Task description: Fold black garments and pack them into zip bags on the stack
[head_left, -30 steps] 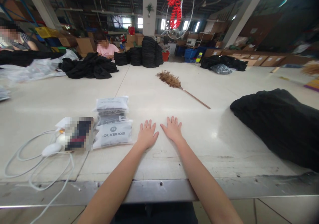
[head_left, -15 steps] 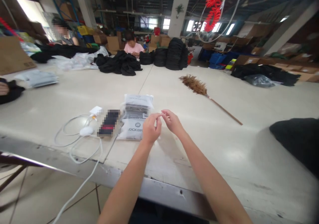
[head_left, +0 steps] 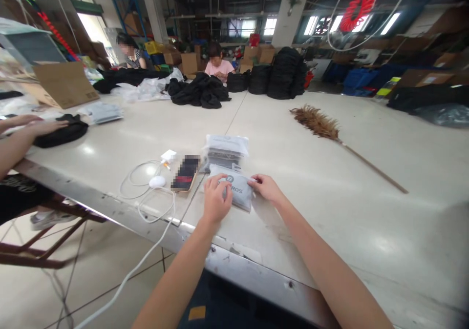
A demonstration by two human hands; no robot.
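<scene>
At nine o'clock from us a co-worker's hand (head_left: 40, 125) rests on a dark folded garment (head_left: 60, 133) at the near edge of the table (head_left: 330, 173), with an open cardboard box (head_left: 62, 82) behind it. Moving right, a white cable (head_left: 146, 192) loops beside a small white charger (head_left: 168, 154) and a phone (head_left: 186, 173) lying flat.

Just right of the phone lies the grey branded pouch (head_left: 234, 192), and both our hands are on it. Our left hand (head_left: 216, 199) sits on its near left end, fingers curled down and pressed onto the plastic. Our right hand (head_left: 266, 188) pinches its right edge, thumb and fingers closed together on the film. The pouch lies at twelve o'clock from the left hand and at nine o'clock from the right one. Its long axis runs roughly from ten o'clock to four o'clock across our view, so the two hands take opposite ends; neither is clearly nearer. Whether the pouch has left the table at all we cannot tell.

Directly beyond it, at twelve o'clock, sits a short stack of like pouches (head_left: 227, 151), touching or nearly touching. Farther right, at two o'clock, a feather duster (head_left: 317, 123) lies with its stick pointing towards four o'clock, well apart from our hands.
</scene>
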